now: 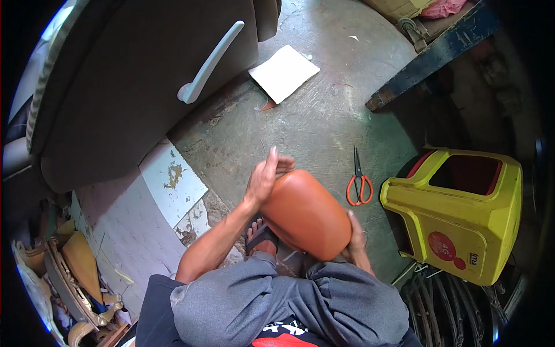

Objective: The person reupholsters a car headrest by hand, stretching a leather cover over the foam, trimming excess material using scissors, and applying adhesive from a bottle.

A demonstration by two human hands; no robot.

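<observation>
A smooth orange-brown padded cushion (306,214), rounded like a headrest, is tilted in front of my knees. Along its upper left edge lies my left hand (269,175), fingers stretched out past the corner and palm against the cover. My right hand (356,236) grips the lower right edge, its thumb showing and its other fingers hidden beneath. Scissors (358,172) with dark blades and orange loop handles rest on the floor to the right of the cushion, touched by neither hand.
A dark upholstered seat (133,87) with a pale lever (211,63) stands at upper left. Folded white material (284,73) lies on the concrete floor (300,130). To the right are a yellow plastic box (462,225) and a blue beam (433,58). Scraps (81,277) pile at lower left.
</observation>
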